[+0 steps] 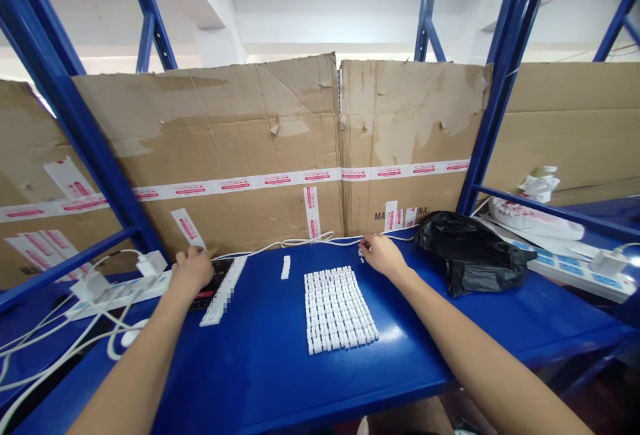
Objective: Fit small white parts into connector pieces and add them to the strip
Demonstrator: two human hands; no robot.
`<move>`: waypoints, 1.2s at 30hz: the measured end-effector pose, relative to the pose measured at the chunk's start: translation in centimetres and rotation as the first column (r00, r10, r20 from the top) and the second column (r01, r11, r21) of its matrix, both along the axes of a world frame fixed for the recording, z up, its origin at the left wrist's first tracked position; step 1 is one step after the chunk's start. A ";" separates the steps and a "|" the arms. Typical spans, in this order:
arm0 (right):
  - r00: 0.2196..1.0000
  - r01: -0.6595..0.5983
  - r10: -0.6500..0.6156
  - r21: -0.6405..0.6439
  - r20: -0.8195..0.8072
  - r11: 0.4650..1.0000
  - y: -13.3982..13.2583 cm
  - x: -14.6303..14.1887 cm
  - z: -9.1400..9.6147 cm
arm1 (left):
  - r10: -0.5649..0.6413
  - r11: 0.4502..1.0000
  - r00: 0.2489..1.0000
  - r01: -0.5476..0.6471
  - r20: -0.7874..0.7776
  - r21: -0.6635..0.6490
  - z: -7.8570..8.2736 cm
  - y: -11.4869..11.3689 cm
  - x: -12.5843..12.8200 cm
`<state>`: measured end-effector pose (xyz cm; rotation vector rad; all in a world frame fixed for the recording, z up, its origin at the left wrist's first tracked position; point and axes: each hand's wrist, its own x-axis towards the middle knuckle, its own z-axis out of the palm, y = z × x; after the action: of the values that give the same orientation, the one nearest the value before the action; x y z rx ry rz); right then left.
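My left hand (193, 268) is at the left, its fingers curled down at the far end of a dark flat item (213, 286); what the fingertips hold, if anything, is hidden. A slanted row of small white pieces (224, 291) lies along that item's right side. Toward the back right, my right hand (383, 255) is closed in a pinch, with tiny white pieces (361, 256) showing at its fingertips. Between the hands, many white pieces are lined up in a block of close columns (337, 308). A short white strip (285, 267) lies alone behind and left of the block.
A black plastic bag (470, 251) lies right of my right hand. Power strips with plugs and cables stand at the left (120, 295) and right (575, 265). Cardboard (250, 121) walls off the back of the blue table (260, 368), between blue posts. A white cable runs along its foot.
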<state>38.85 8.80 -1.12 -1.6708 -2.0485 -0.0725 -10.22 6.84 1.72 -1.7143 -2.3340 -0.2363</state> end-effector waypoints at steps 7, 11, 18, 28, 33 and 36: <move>1.000 -0.012 0.012 0.007 -0.024 1.000 0.1 0.1 -0.2 | -0.087 0.986 0.996 0.085 -0.007 -0.146 -0.8 1.1 -1.8; 0.999 -0.008 0.007 -0.001 -0.037 1.000 0.2 0.3 -0.2 | -0.096 0.987 0.995 0.094 -0.008 -0.128 -1.0 1.1 -2.5; 0.999 -0.023 0.023 -0.008 -0.041 1.000 0.1 0.3 -0.2 | -0.112 0.993 0.992 0.109 -0.063 -0.046 -0.8 0.2 -3.2; 0.999 -0.004 0.004 -0.018 -0.048 1.000 0.0 0.4 0.0 | -0.202 0.976 0.972 0.191 -0.117 -0.101 -1.1 -1.8 -2.6; 0.995 -0.068 0.070 0.031 -0.075 0.997 -0.8 -0.4 0.6 | -0.204 0.973 0.961 0.219 -0.186 0.067 -0.3 -2.2 -1.4; 0.990 -0.111 0.114 0.041 -0.077 0.993 -1.2 -0.9 0.8 | -0.198 0.973 0.959 0.217 -0.202 0.076 0.2 -1.7 -0.2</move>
<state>37.92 7.63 -0.35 -1.5086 -2.0654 -0.0062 -10.40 5.15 1.95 -1.8453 -1.9750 -0.2065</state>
